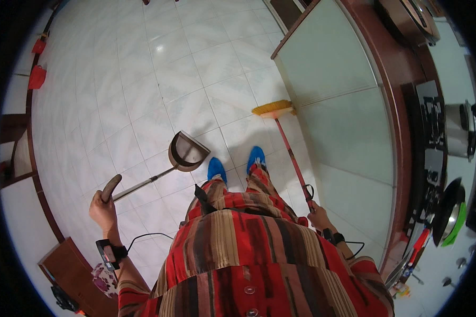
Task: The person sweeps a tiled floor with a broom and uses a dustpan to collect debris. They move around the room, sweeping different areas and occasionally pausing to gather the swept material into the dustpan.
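My left hand [104,208] grips the upper end of a long-handled dustpan [182,152], out to my left. The brown pan lies at the lower end of a metal pole, a little ahead of my left foot. My right hand [320,217] holds a broom [291,148] by its red handle, near a black loop. The broom's yellow bristles [273,107] are ahead of my right foot, close to the base of the pale cabinet panels. Whether the bristles or the pan touch the floor is hard to tell.
Pale cabinet panels [333,99] under a dark red counter edge [404,67] run along my right. A gas stove [434,130], a metal pot [458,128] and a wok [448,212] are there. My blue-covered feet [217,169] stand on white floor tiles [174,75]. A wooden cabinet [77,273] stands at lower left.
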Available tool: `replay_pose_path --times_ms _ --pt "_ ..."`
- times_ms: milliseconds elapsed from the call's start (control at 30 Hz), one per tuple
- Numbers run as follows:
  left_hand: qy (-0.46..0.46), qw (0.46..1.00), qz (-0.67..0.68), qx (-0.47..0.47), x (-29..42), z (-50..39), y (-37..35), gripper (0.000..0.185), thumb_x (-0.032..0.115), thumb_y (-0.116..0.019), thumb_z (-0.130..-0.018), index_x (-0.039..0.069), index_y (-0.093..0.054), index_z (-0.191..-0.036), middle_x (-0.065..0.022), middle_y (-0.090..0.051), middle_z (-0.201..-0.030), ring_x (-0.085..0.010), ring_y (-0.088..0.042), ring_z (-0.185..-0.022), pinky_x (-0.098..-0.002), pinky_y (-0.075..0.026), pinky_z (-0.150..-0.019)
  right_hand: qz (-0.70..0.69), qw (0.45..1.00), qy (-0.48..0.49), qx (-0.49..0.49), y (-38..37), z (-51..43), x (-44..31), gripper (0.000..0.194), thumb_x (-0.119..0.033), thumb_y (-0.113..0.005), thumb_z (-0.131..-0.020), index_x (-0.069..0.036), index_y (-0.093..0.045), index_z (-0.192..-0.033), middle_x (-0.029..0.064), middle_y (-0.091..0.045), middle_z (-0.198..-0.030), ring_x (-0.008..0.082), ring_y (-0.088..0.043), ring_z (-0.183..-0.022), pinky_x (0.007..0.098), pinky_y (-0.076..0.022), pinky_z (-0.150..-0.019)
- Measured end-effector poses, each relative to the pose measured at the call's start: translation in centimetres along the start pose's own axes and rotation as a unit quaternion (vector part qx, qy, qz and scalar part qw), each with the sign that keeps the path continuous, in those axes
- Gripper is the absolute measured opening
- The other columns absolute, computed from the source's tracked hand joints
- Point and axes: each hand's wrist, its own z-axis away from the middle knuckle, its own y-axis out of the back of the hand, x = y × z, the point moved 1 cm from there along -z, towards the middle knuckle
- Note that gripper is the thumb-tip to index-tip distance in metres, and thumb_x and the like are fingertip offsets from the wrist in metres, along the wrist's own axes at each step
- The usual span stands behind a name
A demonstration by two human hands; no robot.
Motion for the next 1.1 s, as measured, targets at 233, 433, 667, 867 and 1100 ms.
replay_pose_path --times_ms 233,433,667,867,1100 --pt "0.062 0.998 -0.016 -0.013 1.1 -0.4 0.1 0.019 0.014 -0.065 -0.074 0.005 -0.050 -0.068 -0.0151 -0.055 -0.066 -0.0366 -0.053 -0.063 -0.0399 -0.042 -0.054 0.064 0.996 0.061 -0.007 6.5 -8.2 -4.1 0.041 -0.003 -0.048 -0.074 -0.011 -0.047 -0.114 0.0120 -0.052 -0.064 0.0238 -0.053 -0.048 0.0355 -0.0447 -0.044" --pt "0.105 0.994 -0.031 -0.017 3.8 -1.1 0.4 0.018 0.017 -0.064 -0.075 0.004 -0.052 -0.073 -0.0166 -0.056 -0.068 -0.0375 -0.054 -0.065 -0.0401 -0.043 -0.056 0.141 0.979 0.149 -0.012 11.5 -18.7 -14.1 0.039 -0.004 -0.048 -0.074 -0.005 -0.049 -0.113 0.0204 -0.059 -0.077 0.0315 -0.060 -0.058 0.0393 -0.0478 -0.052" --pt "0.127 0.991 -0.023 -0.035 5.3 -1.7 1.0 0.018 0.017 -0.064 -0.076 0.004 -0.051 -0.073 -0.0164 -0.054 -0.069 -0.0374 -0.053 -0.064 -0.0393 -0.042 -0.056 0.168 0.975 0.137 -0.056 13.0 -20.2 -22.8 0.037 -0.005 -0.049 -0.077 -0.006 -0.048 -0.114 0.0204 -0.060 -0.080 0.0340 -0.060 -0.061 0.0392 -0.0487 -0.053" --pt "0.083 0.996 -0.020 0.003 4.5 -2.6 0.5 0.017 0.016 -0.065 -0.073 0.006 -0.052 -0.070 -0.0135 -0.056 -0.066 -0.0351 -0.055 -0.062 -0.0400 -0.042 -0.053 0.282 0.933 0.215 -0.052 9.9 -20.1 -23.5 0.040 -0.009 -0.048 -0.079 -0.010 -0.047 -0.118 0.0219 -0.058 -0.081 0.0364 -0.059 -0.066 0.0411 -0.0469 -0.058" --pt "0.158 0.987 0.016 -0.036 1.5 -0.8 -0.3 0.017 0.012 -0.067 -0.071 0.004 -0.052 -0.069 -0.0142 -0.055 -0.066 -0.0356 -0.053 -0.061 -0.0382 -0.042 -0.052 0.361 0.906 0.177 -0.132 9.3 -8.9 -9.3 0.055 -0.008 -0.052 -0.081 -0.009 -0.036 -0.133 0.0248 -0.059 -0.083 0.0416 -0.058 -0.071 0.0428 -0.0463 -0.059"
